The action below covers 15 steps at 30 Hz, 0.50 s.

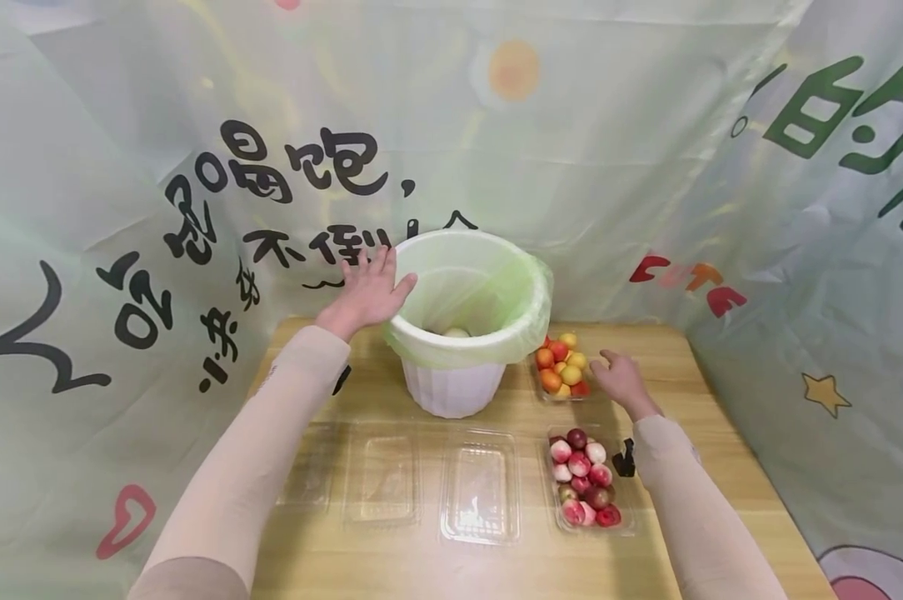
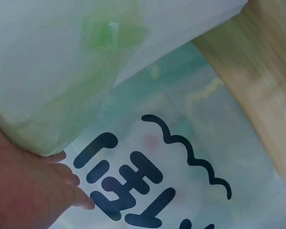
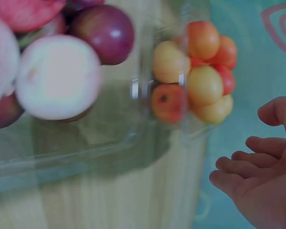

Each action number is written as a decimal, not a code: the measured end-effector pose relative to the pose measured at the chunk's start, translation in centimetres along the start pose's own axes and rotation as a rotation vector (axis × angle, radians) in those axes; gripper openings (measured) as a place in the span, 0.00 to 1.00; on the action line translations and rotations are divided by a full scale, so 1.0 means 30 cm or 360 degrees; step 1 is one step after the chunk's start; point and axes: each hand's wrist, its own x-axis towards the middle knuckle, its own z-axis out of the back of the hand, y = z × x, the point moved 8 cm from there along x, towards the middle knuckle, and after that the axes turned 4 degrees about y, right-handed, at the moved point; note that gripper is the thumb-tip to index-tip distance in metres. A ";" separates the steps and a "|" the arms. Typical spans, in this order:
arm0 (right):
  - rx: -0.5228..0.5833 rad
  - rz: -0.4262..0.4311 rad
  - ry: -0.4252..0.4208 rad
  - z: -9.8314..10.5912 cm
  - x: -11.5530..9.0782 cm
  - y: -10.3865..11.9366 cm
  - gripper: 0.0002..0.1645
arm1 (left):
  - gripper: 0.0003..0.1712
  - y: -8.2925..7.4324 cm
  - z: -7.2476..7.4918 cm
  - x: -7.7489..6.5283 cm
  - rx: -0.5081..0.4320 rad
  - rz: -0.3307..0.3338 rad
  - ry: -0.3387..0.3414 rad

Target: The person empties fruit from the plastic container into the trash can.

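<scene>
Bin (image 1: 455, 390) at left hand (image 1: 369, 293), back tray (image 1: 564, 397) beside right hand (image 1: 624, 379)

Bin stands toward the back of the table (image 1: 369, 571); white, ribbed, looks like thin plastic. Guess: light, stiff, easy to tip. Best hold is the rim, but the filmy green bag (image 1: 526, 327) draped over it probably slips. Left hand lies at the rim's left side, fingers spread wide, seemingly against the bag, gripping nothing. Right hand hangs just right of back tray, fingers parted, holding nothing. Orange and yellow fruit (image 1: 560, 367) in back tray: round, smooth, likely light and rolly; pinch singly. Front tray (image 1: 626, 527) holds glossy red, whitish and dark fruit. See-through trays look thin, probably bendy; support both sides. Table: pale wood grain.
</scene>
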 end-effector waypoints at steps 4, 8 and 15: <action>0.0053 -0.0058 0.0052 -0.025 -0.007 -0.052 0.40 | 0.49 -0.001 -0.005 0.004 -0.0004 -0.0001 -0.0003; 0.0065 -0.0089 0.0043 -0.045 -0.003 -0.100 0.39 | 0.49 0.001 -0.008 0.007 -0.0007 -0.0001 -0.0003; 0.0062 -0.0137 0.0026 -0.080 0.005 -0.165 0.35 | 0.48 0.005 -0.011 0.010 -0.0022 0.0001 0.0001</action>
